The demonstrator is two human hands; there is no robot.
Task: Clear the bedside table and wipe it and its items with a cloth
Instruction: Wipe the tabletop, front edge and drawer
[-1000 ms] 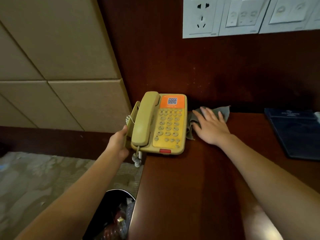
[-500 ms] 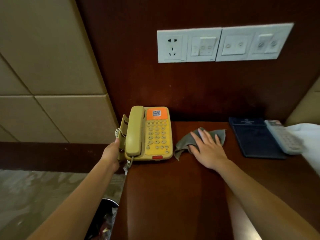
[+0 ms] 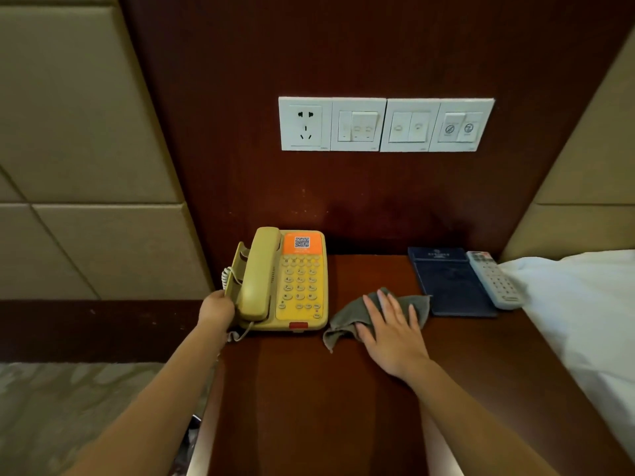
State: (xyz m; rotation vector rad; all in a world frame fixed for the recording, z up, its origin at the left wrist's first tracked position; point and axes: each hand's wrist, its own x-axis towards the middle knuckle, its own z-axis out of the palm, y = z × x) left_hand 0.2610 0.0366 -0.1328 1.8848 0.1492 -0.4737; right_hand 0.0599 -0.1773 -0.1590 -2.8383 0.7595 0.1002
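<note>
Left hand (image 3: 216,312) grips the phone (image 3: 299,280) by its left edge, back-left on the tabletop (image 3: 309,389). Right hand (image 3: 391,334) lies flat, fingers straight, on the grey cloth (image 3: 343,321) just beside it. Folder (image 3: 450,283) and remote (image 3: 494,280) sit by the right edge.

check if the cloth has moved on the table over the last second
Yes. The cloth under the right hand slid toward the person, away from the back wall.

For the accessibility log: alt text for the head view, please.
The right hand presses a grey cloth on the bedside table while the left hand grips the side of a yellow telephone. A blue folder and a remote lie to the right.
</note>
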